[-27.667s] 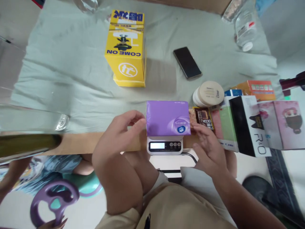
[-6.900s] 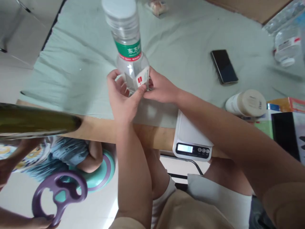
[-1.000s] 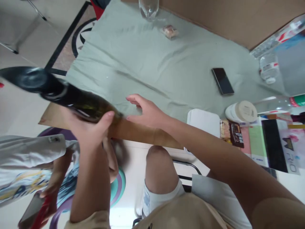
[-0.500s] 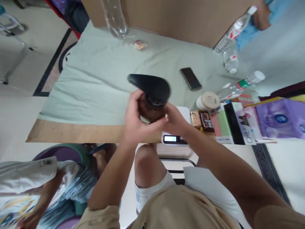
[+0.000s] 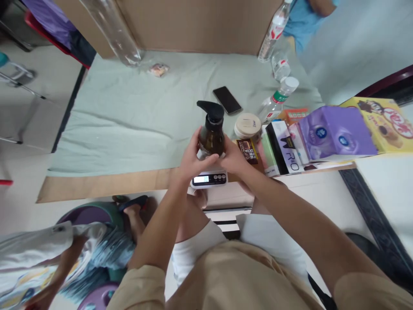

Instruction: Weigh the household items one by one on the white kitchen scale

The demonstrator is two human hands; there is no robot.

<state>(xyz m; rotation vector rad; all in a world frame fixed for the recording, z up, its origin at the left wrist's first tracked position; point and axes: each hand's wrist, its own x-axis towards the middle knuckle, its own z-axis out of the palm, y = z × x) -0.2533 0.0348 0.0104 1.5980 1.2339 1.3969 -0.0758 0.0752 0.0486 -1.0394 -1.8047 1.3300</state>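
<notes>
A dark brown pump bottle (image 5: 211, 140) with a black pump head stands upright between my hands. My left hand (image 5: 193, 159) wraps its left side, thumb across the front. From the right, my right hand (image 5: 234, 157) closes round the other side. Beneath the bottle is a white digital kitchen scale (image 5: 209, 186), its lit display and buttons facing me; my hands hide most of its platform. Whether the bottle's base rests fully on it I cannot tell. Just right of my right hand lie a dark cocoa snack packet (image 5: 248, 150) and a round cream-lidded jar (image 5: 248, 125).
A black phone (image 5: 227, 100) lies behind the bottle. Several clear plastic bottles stand or lie at the back right, one with a green label (image 5: 274, 101). Boxes and a purple tissue pack (image 5: 335, 133) line the right edge. A cardboard panel (image 5: 200, 26) closes the back. Another person (image 5: 64, 254) sits at lower left.
My hands have lowered the pump bottle over the scale, and it now looks more upright. The scale's display shows digits. The whole view has shifted as my head turned.
</notes>
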